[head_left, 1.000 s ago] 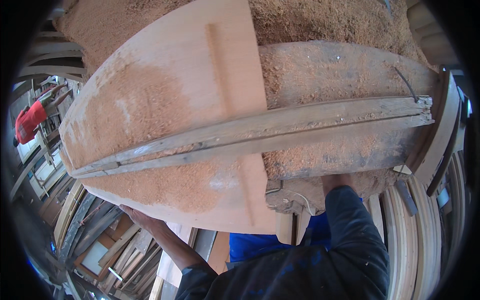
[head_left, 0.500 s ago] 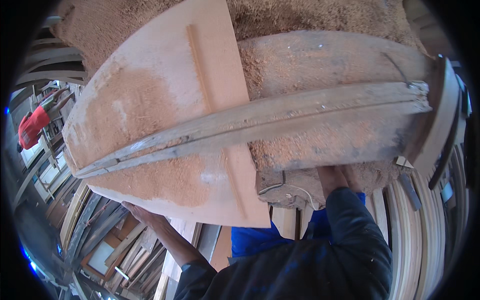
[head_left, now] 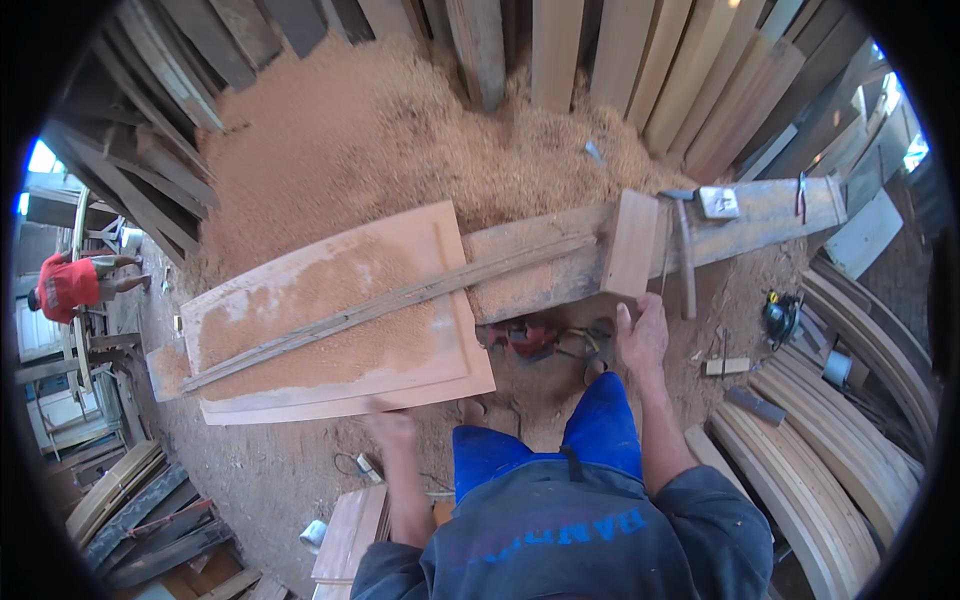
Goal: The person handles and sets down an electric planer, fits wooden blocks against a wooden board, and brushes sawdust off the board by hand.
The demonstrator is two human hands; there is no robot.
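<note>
A wide wooden panel (head_left: 440,375), strewn with sawdust, lies on a long plank bench (head_left: 540,285). Across the panel runs a narrow wooden batten (head_left: 400,297). My left hand (head_left: 393,428) is smeared by motion at the panel's near edge, so its fingers cannot be read. Just below the near end of a wooden block (head_left: 630,245) is my right hand (head_left: 643,330), thumb and fingers apart, with nothing visible in it. Beside the block, a hammer-like tool with a wooden handle (head_left: 686,260) lies across the bench.
Sawdust (head_left: 330,130) is heaped behind the bench. A red power tool (head_left: 525,340) sits beneath it, near my feet. A dark green power tool (head_left: 782,318) and stacked curved boards (head_left: 800,480) are at right. A person in a red shirt (head_left: 68,287) is at far left.
The view has pulled back and now takes in the whole bench. My right hand, earlier hidden below the bench, has come up beside the wooden block. My left hand has shifted along the panel's near edge.
</note>
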